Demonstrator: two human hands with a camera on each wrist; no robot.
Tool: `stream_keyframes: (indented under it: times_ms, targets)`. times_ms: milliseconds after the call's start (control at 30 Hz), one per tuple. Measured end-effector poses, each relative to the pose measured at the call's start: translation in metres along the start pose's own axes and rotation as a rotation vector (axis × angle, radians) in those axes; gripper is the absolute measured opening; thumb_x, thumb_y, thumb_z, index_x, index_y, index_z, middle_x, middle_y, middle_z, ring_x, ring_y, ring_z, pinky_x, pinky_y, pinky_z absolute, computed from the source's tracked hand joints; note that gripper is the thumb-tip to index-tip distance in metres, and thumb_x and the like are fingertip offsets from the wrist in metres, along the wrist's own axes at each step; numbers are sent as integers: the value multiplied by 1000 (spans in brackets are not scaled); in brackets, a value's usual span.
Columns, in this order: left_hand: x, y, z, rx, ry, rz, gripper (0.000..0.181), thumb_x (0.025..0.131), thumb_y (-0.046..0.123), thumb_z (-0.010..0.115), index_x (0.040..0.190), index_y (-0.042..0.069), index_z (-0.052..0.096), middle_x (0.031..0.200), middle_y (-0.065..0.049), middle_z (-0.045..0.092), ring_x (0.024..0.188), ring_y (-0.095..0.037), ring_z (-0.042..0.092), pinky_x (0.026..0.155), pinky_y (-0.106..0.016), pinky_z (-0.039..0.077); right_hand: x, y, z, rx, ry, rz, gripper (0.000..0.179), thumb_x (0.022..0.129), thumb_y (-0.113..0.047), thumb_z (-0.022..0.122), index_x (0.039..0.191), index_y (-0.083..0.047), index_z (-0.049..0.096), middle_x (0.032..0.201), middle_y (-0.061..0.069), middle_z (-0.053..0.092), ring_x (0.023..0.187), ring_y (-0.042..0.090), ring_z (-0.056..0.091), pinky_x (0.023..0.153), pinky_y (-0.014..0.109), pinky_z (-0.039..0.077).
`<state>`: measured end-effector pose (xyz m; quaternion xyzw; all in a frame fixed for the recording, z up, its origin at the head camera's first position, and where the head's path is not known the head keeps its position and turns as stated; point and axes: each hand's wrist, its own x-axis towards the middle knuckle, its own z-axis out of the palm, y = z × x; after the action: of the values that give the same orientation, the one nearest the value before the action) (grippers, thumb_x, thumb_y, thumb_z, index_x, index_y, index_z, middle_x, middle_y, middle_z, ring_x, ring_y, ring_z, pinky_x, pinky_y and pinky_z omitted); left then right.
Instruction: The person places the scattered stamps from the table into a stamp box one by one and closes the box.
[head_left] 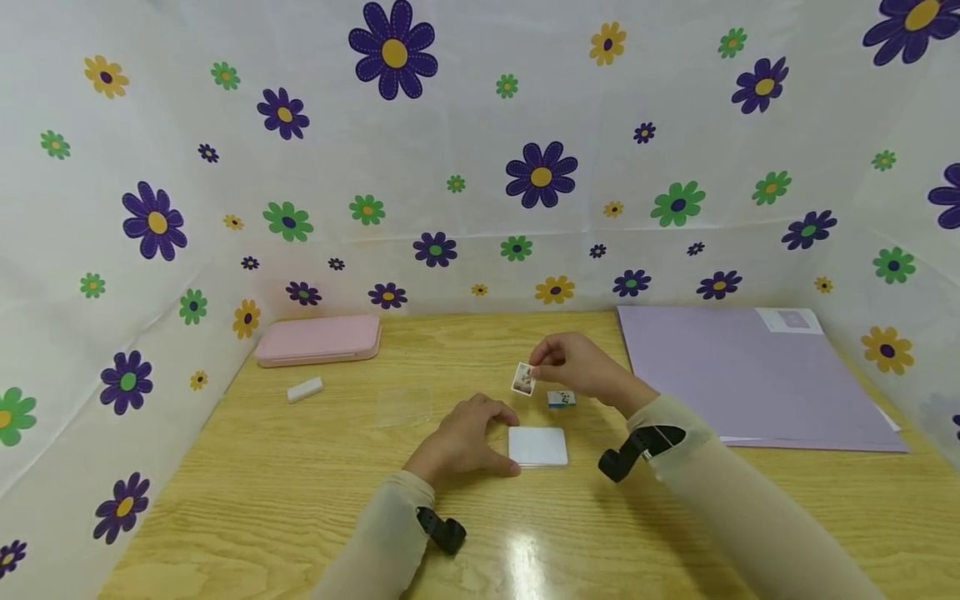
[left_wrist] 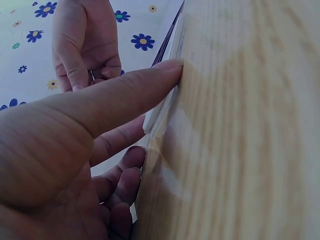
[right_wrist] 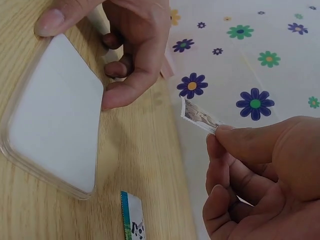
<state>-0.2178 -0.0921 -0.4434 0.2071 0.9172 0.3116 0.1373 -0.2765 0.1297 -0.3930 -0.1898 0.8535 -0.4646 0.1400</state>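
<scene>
My right hand [head_left: 577, 364] pinches a small stamp-like picture with a white border [head_left: 523, 379] between thumb and forefinger, above the table. Below it lies a flat, rounded case [head_left: 537, 447] with a white top and clear rim. My left hand [head_left: 468, 440] holds this case at its left end, thumb on the near corner and forefinger at the far one; the right wrist view shows the thumb [right_wrist: 49, 22] on the case's edge. Just behind the case, a second small picture piece [head_left: 561, 399] with a blue edge lies on the wood.
A pink zipped case [head_left: 318, 339] lies at the back left, with a white eraser-like block [head_left: 305, 389] in front of it. Nearer the middle is a clear thin sheet [head_left: 405, 407]. A large purple folder [head_left: 750, 383] covers the right side. Flowered cloth [head_left: 465, 125] hangs around the table.
</scene>
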Motion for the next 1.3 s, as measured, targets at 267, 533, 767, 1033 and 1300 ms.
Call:
stream_keyframes:
  times_ms: [267, 533, 767, 1033, 1300]
  targets:
    - [0, 0, 0, -4, -1, 5, 60, 68, 38, 92, 120, 24, 65, 120, 2, 52, 113, -23, 48, 98, -42, 40, -13, 1, -1, -8, -64, -30, 5, 94, -6, 66, 97, -2, 68, 87, 13, 68, 82, 34, 61, 74, 42, 50]
    - [0, 0, -1, -9, 0, -2, 58, 68, 38, 92, 118, 25, 64, 119, 2, 53, 113, -23, 48, 98, -43, 40, -17, 8, 6, -1, -162, -32, 5, 90, -5, 70, 91, 0, 70, 80, 16, 67, 69, 19, 56, 63, 30, 46]
    - [0, 0, -1, -8, -5, -9, 63, 69, 39, 91, 123, 22, 64, 121, 2, 53, 114, -24, 47, 99, -44, 40, -17, 11, 18, -15, -206, -33, 5, 88, -5, 71, 89, 0, 71, 75, 5, 67, 68, 15, 56, 61, 28, 46]
    - [0, -1, -1, -1, -11, 7, 66, 70, 40, 90, 126, 21, 62, 119, 1, 52, 113, -24, 47, 98, -44, 40, -15, 15, 29, -25, -235, -67, 4, 87, -5, 72, 87, 0, 71, 73, 1, 66, 66, 12, 56, 58, 24, 43]
    - [1, -1, -1, 8, -9, -2, 63, 69, 39, 91, 124, 24, 63, 117, 4, 52, 111, -22, 48, 96, -42, 41, -16, 18, 33, -32, -220, -58, 4, 88, -3, 71, 89, 1, 71, 75, 3, 65, 68, 13, 54, 60, 25, 42]
